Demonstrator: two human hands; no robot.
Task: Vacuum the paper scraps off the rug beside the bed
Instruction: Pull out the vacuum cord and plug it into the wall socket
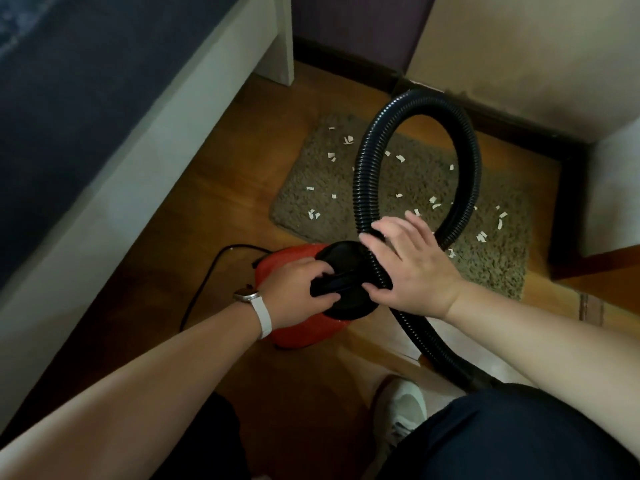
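Note:
A small red vacuum cleaner point(304, 329) with a black lid stands on the wooden floor just before a shaggy brown rug point(332, 188). Several white paper scraps point(348, 140) lie scattered over the rug. My left hand point(298, 285) grips the black carry handle point(341, 282) on the lid. My right hand point(412, 265) lies with spread, straight fingers over the ribbed black hose point(362, 174) where it meets the lid. The hose loops up over the rug and runs back down past my right knee; its nozzle end is out of sight.
A bed point(114, 140) with a dark cover and white frame fills the left side. A black power cord point(204, 289) trails left from the vacuum. A dark skirting board point(502, 123) and wall close the far side. My white shoe point(398, 414) rests on the floor near the hose.

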